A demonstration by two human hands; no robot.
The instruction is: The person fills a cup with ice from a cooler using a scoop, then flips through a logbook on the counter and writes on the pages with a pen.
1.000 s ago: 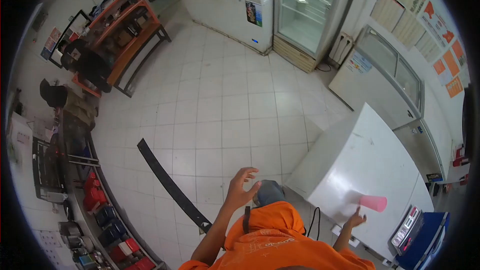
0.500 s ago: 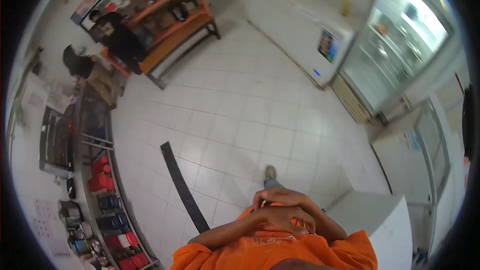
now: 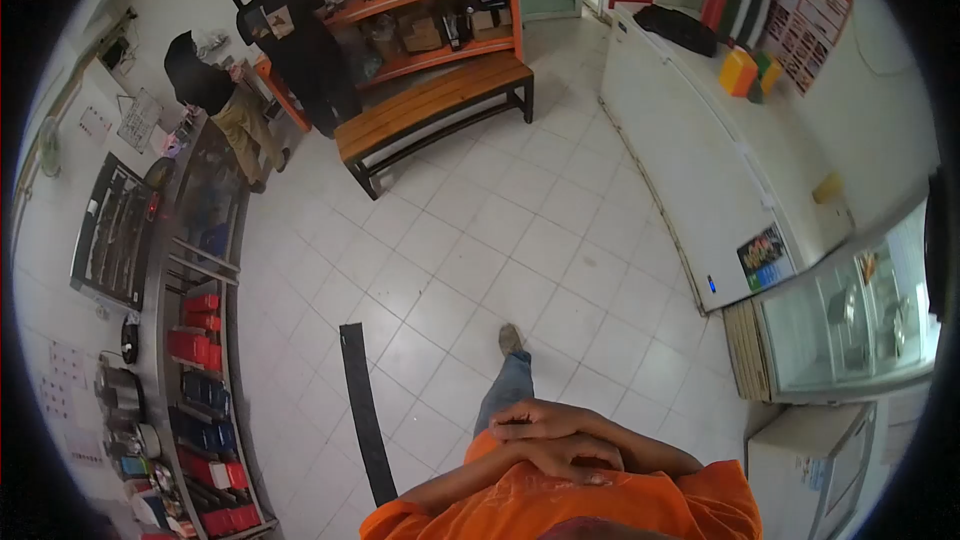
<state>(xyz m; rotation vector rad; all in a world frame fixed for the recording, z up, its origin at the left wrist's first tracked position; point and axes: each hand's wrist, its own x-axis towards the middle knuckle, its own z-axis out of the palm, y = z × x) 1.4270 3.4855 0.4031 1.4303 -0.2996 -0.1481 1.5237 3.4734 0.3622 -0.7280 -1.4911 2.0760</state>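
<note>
Resting left hand [image 3: 568, 454] and right hand [image 3: 540, 419] together, crossed against orange T-shirt [image 3: 620, 508]; cannot tell whether clasping anything. Best held loose, steering clear of wooden bench [image 3: 440, 105] ahead.

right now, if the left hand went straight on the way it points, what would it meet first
Probably the right forearm, which lies just ahead of the left hand; depth is unclear, so it might brush the orange shirt first.
</note>
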